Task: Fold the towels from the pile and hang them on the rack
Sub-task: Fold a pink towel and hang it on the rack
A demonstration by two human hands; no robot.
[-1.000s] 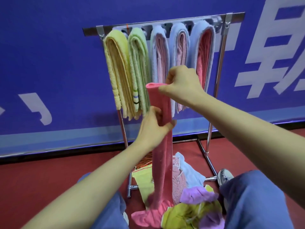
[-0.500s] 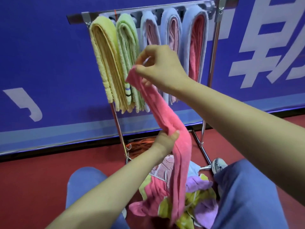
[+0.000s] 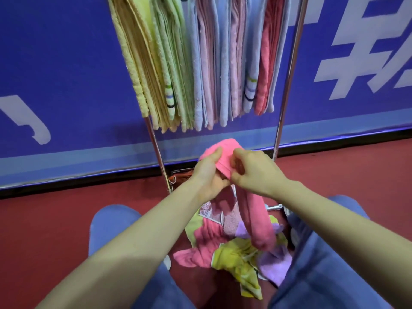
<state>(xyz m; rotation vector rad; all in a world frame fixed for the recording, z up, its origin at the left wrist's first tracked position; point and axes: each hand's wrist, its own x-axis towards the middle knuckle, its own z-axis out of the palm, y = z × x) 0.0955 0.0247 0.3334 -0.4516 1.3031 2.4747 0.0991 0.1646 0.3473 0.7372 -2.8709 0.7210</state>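
Observation:
A pink towel [image 3: 256, 221], folded lengthwise, is doubled over at its top between both hands, and its end hangs down to the right onto the pile. My left hand [image 3: 208, 175] grips the folded top from the left, thumb on the cloth. From the right, my right hand [image 3: 254, 172] pinches the same fold. A pile of loose towels [image 3: 234, 255], pink, yellow and lilac, lies on the floor between my knees. Above, the metal rack [image 3: 289, 70] carries several folded towels: yellow [image 3: 138, 63], green [image 3: 171, 63], blue-and-pink ones [image 3: 214, 63] and a red one [image 3: 266, 63].
A blue banner wall [image 3: 55, 74] stands right behind the rack. The floor [image 3: 44, 219] is red. My knees in blue trousers [image 3: 334, 253] flank the pile. An orange item [image 3: 180, 175] lies at the rack's base.
Both hands came down from rack height to just above the pile and met. The towel, stretched long before, is now doubled over at its top. The view tilted down.

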